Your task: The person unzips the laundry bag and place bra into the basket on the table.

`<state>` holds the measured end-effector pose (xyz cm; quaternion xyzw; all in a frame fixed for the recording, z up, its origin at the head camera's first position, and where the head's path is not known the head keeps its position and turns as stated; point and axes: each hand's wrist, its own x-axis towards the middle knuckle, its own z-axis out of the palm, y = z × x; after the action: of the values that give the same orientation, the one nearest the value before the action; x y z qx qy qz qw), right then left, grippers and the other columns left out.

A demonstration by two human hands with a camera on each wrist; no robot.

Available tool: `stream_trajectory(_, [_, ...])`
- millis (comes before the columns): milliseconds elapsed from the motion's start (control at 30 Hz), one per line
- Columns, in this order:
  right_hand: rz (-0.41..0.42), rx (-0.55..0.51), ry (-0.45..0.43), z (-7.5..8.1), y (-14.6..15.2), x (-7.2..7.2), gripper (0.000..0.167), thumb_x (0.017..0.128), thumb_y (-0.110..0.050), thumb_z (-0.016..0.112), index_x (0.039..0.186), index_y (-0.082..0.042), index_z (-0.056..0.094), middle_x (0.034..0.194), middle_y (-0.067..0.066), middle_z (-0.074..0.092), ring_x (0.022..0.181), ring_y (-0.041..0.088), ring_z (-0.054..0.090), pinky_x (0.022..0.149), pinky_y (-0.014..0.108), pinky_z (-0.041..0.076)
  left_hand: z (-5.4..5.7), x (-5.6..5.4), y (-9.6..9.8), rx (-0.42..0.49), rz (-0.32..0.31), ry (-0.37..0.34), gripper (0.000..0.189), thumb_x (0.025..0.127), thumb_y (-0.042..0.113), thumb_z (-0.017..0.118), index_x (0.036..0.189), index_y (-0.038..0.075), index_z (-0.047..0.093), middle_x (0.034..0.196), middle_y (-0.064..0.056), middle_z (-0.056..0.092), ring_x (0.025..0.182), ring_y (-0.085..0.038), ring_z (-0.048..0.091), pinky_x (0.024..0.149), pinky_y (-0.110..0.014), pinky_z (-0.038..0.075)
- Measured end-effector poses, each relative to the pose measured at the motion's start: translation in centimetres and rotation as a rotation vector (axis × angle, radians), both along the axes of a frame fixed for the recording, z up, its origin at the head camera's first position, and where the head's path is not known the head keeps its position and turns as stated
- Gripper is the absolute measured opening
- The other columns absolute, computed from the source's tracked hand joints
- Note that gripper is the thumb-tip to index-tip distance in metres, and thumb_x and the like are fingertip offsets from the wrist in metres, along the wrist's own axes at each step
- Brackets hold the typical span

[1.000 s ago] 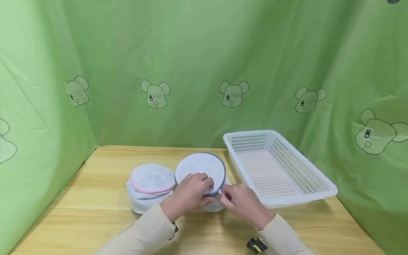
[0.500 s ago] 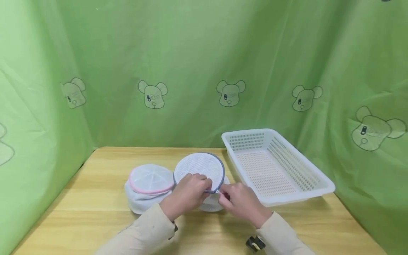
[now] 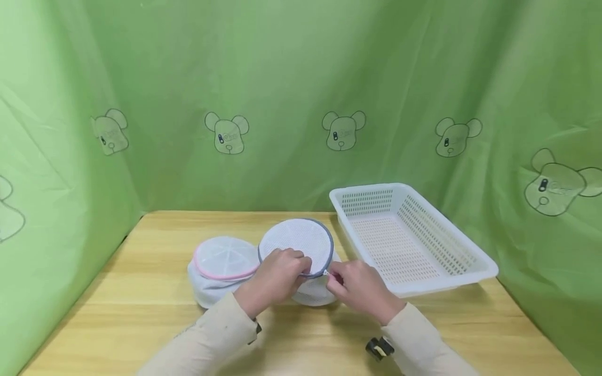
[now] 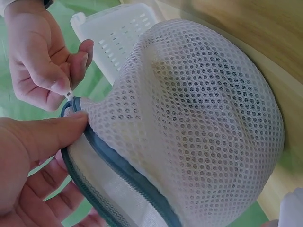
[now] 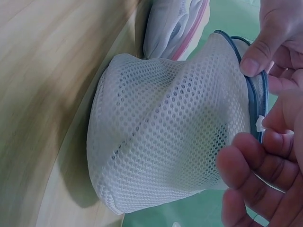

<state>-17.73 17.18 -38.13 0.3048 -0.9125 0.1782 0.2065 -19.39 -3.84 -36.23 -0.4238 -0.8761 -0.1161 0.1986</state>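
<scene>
A white mesh laundry bag [image 3: 293, 235] with a blue-grey zipped rim stands in the middle of the table, its round top facing up. My left hand [image 3: 279, 274] pinches the near side of that rim between thumb and fingers. My right hand [image 3: 359, 284] pinches the small white zipper pull [image 5: 260, 124] at the rim's near right. In the left wrist view the two zipper edges [image 4: 118, 172] stand apart, with pale lining between them, and the coarse mesh body [image 4: 203, 104] bulges out. Left of it sits a second laundry bag [image 3: 226, 256] with a pink rim, partly behind my left hand.
A white plastic basket [image 3: 447, 284] with slotted walls stands at the right, close beside the mesh bag and holding nothing. A wooden table [image 3: 141, 324] lies under everything. Green curtains [image 3: 282, 68] with bear faces enclose the back and both sides.
My left thumb, which showed below the rim a second ago, is now tucked closer against it. The right hand keeps its pinch on the zipper pull. The head view has shifted slightly.
</scene>
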Motion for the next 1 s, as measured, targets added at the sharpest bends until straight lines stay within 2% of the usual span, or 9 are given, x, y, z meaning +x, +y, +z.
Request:
stream_trajectory(267, [-0.033,-0.001,-0.046,0.00,0.47,0.16,0.028,0.079,-0.011,0.062,0.060,-0.022,0.044,0.053,-0.015,0.033,0.047,-0.002,0.028,0.039,0.016,0.027,-0.33,-0.06,-0.09,0.016,-0.012,0.004,0.020,0.074,0.007,0.079,0.072,0.015,0.060,0.071,0.006,0.060,0.065,-0.015,0.058,0.054,-0.029,0.046])
stream_trajectory(467, [-0.003,0.001,-0.036,-0.17,0.06,-0.13,0.028,0.079,-0.011,0.061,0.060,-0.021,0.043,0.053,-0.015,0.032,0.048,-0.002,0.028,0.040,0.016,0.025,-0.68,0.23,-0.78,0.032,0.007,0.002,0.023,0.072,0.008,0.081,0.072,0.016,0.059,0.071,0.006,0.059,0.066,-0.015,0.057,0.054,-0.028,0.045])
stream_trajectory(733, [-0.031,-0.012,-0.011,-0.29,0.15,-0.19,0.026,0.078,-0.011,0.062,0.061,-0.021,0.046,0.053,-0.015,0.033,0.048,-0.001,0.030,0.039,0.017,0.026,-0.53,-0.35,-0.66,0.026,-0.019,0.007,0.022,0.073,0.006,0.079,0.072,0.016,0.059,0.071,0.006,0.059,0.066,-0.015,0.056,0.055,-0.029,0.046])
stream_trajectory(1000, [-0.041,-0.005,-0.041,-0.19,0.47,-0.61,0.024,0.079,-0.011,0.062,0.061,-0.020,0.048,0.053,-0.014,0.035,0.047,-0.001,0.030,0.039,0.016,0.027,-0.44,-0.48,-0.75,0.019,-0.002,-0.021,0.023,0.074,0.007,0.079,0.072,0.017,0.058,0.071,0.007,0.059,0.066,-0.015,0.056,0.055,-0.028,0.044])
